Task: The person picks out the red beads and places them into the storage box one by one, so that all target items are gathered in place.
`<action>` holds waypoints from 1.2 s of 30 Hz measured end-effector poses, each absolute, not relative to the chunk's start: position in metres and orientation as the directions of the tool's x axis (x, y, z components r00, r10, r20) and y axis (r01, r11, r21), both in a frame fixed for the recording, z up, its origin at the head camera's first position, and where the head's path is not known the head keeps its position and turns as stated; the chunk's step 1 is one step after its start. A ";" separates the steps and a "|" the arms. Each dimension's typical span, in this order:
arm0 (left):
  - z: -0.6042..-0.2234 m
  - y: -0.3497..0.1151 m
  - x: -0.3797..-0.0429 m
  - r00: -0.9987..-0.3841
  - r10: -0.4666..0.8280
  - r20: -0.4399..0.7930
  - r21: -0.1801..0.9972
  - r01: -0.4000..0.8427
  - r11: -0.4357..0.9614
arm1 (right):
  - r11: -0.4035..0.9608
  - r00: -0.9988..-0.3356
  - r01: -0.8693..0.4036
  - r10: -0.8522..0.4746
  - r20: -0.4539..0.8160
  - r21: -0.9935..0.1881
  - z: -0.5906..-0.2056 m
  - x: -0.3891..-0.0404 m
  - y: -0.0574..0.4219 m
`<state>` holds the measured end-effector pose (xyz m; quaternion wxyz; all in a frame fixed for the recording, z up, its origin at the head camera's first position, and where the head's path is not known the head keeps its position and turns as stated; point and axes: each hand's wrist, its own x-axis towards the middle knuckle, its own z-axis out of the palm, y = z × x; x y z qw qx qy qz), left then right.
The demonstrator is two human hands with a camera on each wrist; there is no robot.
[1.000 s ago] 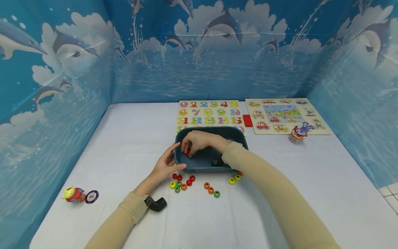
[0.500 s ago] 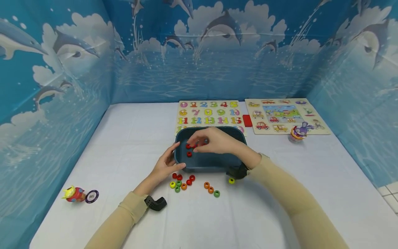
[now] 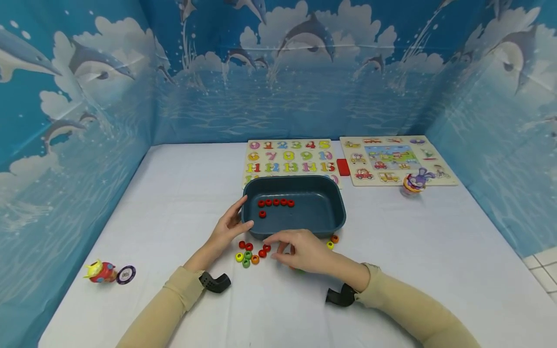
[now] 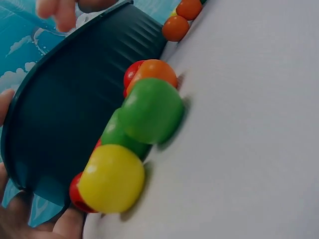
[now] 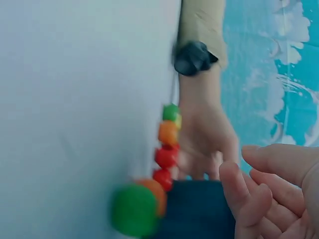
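Left hand [image 3: 226,229] is at the left end of the dark blue tray [image 3: 324,224], thumb and forefinger spread wide along it, touching its edge. Right hand [image 3: 306,252] is at the near side of the tray, thumb and forefinger parted with a narrow gap between the tips, remaining fingers bent, right beside the loose beads. Inside the tray, five red beads [image 3: 276,202] line up in a row, and a single red bead [image 3: 262,214] sits just nearer the person, below the row's left end. Out front on the white cloth [image 3: 191,179], there's a cluster: four red, two green, one yellow bead [image 3: 240,257] and one orange bead [image 3: 255,259]. Over right, another yellow bead and an orange one lie beside the near right corner, while more beads peek from under the right hand, partly hidden. Behind the tray lies the number board [image 3: 289,156], its near edge covered.
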<state>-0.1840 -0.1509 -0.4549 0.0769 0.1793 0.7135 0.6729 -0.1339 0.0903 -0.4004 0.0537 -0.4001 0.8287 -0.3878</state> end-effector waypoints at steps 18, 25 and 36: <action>-0.455 -0.150 -0.185 -0.929 0.351 0.117 0.992 0.127 0.006 | 0.485 -0.708 -0.633 -0.678 0.198 -0.603 -0.437 -0.138 0.081; -0.454 -0.150 -0.185 -0.926 0.362 0.106 0.992 0.122 0.021 | 0.491 -0.706 -0.645 -0.676 0.211 -0.586 -0.438 -0.135 0.079; -0.453 -0.149 -0.183 -0.924 0.360 0.130 0.990 0.143 0.008 | 0.486 -0.657 -0.722 -0.705 0.268 -0.492 -0.429 -0.134 0.082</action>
